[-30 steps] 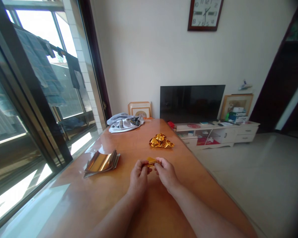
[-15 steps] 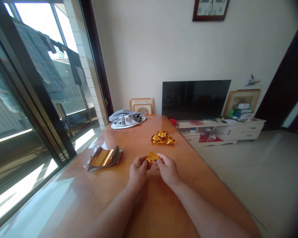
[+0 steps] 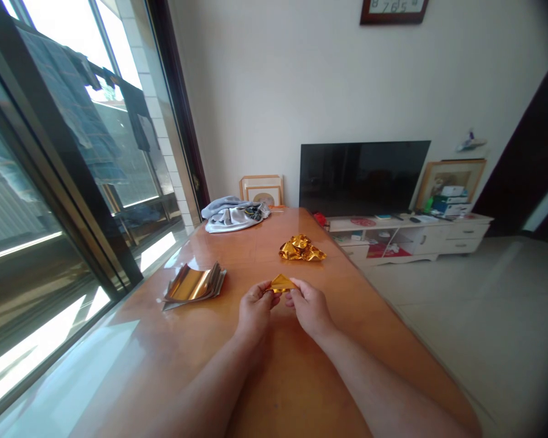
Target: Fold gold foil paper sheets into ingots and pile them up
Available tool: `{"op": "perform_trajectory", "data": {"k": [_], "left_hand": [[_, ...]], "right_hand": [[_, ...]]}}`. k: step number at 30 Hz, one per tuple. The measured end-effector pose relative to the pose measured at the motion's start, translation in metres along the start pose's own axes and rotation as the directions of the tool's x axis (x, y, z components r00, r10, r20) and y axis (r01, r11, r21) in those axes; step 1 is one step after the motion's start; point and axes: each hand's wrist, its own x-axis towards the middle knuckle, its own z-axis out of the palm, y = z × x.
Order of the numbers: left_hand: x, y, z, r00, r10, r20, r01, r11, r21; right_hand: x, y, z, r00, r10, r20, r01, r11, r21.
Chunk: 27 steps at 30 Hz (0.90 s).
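Between my two hands is a small sheet of gold foil paper (image 3: pixel 282 283), folded to a triangular peak. My left hand (image 3: pixel 254 306) pinches its left end, thumb on the near side. At the right end, the fingers of my right hand (image 3: pixel 311 306) are closed on it in the same way. Parts of the fold are hidden behind my thumbs. Beyond my hands lies a small heap of folded gold foil pieces (image 3: pixel 301 248). To the left rests a stack of flat gold foil sheets (image 3: pixel 192 285), its edges curling up.
The wooden table (image 3: pixel 274 389) runs away from me to the wall. A grey cloth bundle (image 3: pixel 232 216) sits at its far left end, near framed pictures (image 3: pixel 261 190). Sliding glass doors (image 3: pixel 73 182) stand on the left. A television (image 3: pixel 363 178) and white cabinet (image 3: pixel 461 234) are beyond on the right.
My view has tilted down slightly, so the room sits higher in the picture. Both hands still hold the foil paper, with only slight finger movement.
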Motion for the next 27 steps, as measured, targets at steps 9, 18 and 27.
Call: {"op": "perform_trajectory", "data": {"k": [9,18,27], "left_hand": [[0.0010,0.0007,-0.0011,1.000,-0.006,0.024,0.005,1.000,0.014],[0.0023,-0.0011,-0.0030,0.999,0.006,0.045,-0.006,1.000,0.014],[0.0025,-0.0034,-0.0062,0.999,0.029,0.025,-0.029,0.999,0.026]], "right_hand": [[0.0016,-0.0029,-0.0007,1.000,-0.014,0.003,0.014,0.999,0.029],[0.0012,-0.0039,-0.0005,1.000,-0.002,-0.017,0.003,0.999,0.036],[0.0023,0.0007,0.0000,1.000,0.008,-0.022,-0.007,0.999,0.040]]}}
